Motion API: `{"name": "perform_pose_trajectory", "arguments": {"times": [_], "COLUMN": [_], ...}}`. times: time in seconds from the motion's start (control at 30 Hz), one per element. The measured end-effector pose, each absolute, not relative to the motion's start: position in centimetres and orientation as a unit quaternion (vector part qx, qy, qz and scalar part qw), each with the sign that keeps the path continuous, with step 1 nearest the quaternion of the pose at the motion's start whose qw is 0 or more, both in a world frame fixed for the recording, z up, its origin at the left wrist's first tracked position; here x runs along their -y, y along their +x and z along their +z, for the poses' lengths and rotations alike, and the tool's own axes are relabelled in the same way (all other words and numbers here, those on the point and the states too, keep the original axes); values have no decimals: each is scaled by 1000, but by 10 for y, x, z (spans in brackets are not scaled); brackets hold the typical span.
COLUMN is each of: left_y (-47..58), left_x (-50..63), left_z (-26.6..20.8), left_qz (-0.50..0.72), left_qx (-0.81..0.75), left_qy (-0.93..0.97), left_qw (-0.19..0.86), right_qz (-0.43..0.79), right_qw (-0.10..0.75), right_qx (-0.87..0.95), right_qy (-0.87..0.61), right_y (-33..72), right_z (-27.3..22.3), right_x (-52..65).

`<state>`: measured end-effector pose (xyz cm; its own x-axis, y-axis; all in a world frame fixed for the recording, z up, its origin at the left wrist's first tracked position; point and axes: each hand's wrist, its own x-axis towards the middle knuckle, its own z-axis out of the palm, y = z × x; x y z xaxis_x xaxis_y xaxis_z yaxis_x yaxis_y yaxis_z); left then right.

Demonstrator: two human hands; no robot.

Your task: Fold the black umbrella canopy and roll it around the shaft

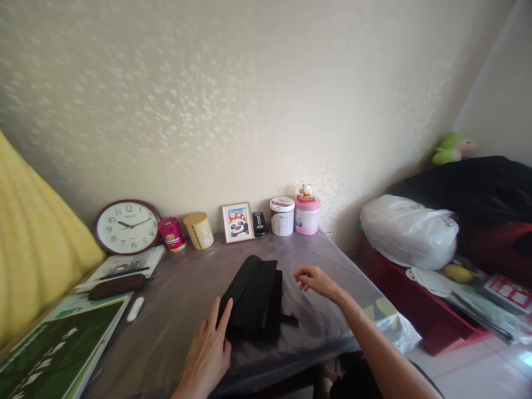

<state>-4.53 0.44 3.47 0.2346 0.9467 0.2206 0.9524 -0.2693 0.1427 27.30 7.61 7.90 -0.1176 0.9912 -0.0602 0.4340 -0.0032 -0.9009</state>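
A black bag-like thing (253, 299), folded over on itself with a short strap or buckle at its right, rests near the front of the table (178, 310); its exact kind is unclear. My left hand (210, 343) lies against its left front edge, fingers stretched and apart, two fingertips touching the black material. To the right of it, my right hand (313, 280) hovers above the table with fingers loosely bent and nothing visible in them. A small gap separates this hand from the black thing.
Along the wall stand a clock (128, 226), a pink can (172, 234), a yellow can (199, 230), a framed panda picture (238, 223) and two tubs (282, 216). Books (78, 338) and a brown case (117, 286) lie left. A red box (415, 299) with bags stands right.
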Motion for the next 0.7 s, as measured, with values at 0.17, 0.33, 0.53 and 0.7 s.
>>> {"name": "perform_pose_trajectory", "arguments": {"times": [0.17,0.33,0.53,0.7], "left_y": [-47,-62,-63,-47], "left_x": [-19,-38,-30,-28], "left_z": [37,46,68,82], "left_qz": [-94,-207,-302,-311], "left_qx": [618,583,540,559], "left_qy": [-780,-764,-593,-699], "left_qw": [-39,-185,-515,-319], "right_qz": [428,419,392,365], "right_qw": [333,349,361,375], "right_qx": [614,606,576,555], "right_qy": [-573,-579,-620,-647], "right_y": [273,277,286,289], "right_z": [79,81,83,84], "right_x": [-76,-78,-81,-84]}}
